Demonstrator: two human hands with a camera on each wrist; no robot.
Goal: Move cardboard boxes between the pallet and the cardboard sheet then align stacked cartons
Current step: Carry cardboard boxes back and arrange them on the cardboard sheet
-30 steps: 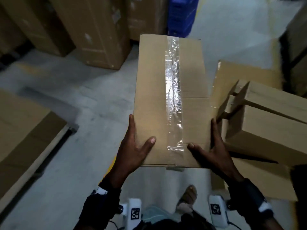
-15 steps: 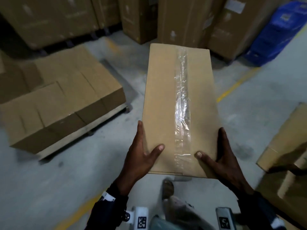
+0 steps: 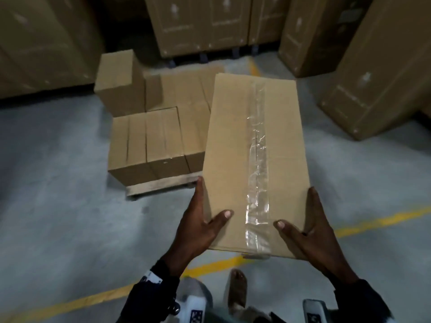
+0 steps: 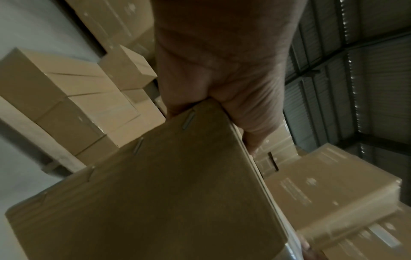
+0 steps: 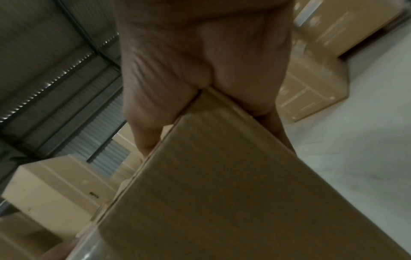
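Cardboard box [image 3: 255, 159], sealed with one clear tape strip, sits in our grip at its near end: left hand [image 3: 200, 226] and right hand [image 3: 310, 234] each clamp a side, thumb on top. A second ago the cartons on the cardboard sheet lay to our right; now the pallet [image 3: 161, 184] lies ahead, far left, so the carry nears its set-down. We count one carried box and one raised carton [image 3: 119, 85] above the pallet layer, whose count stays unclear.
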